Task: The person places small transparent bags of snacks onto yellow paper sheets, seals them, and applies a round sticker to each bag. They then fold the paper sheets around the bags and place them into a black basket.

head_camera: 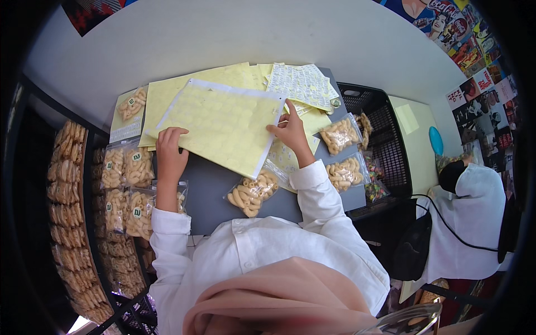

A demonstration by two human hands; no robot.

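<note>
A large yellow sticker backing sheet (222, 125) with white borders is raised and tilted over the grey table (205, 201). My left hand (169, 150) holds its lower left corner, fingers bent over the edge. At the right border, my right hand (291, 130) pinches it, index finger extended towards the upper corner. More yellow sheets (167, 98) lie underneath. Below the raised sheet's lower corner sits a clear bag of tube-shaped snacks (253, 190), partly covered by it. Bags with round labels (136, 165) stand left of my left hand. Two snack bags (341, 134) (345, 173) lie to the right.
White sheets of small labels (297, 86) lie at the table's back right. A black plastic crate (389, 138) stands beside the table, with colourful snack bags (374, 180) near it. Racks of packed snacks (67, 201) line the left. Another person (465, 222) is at far right.
</note>
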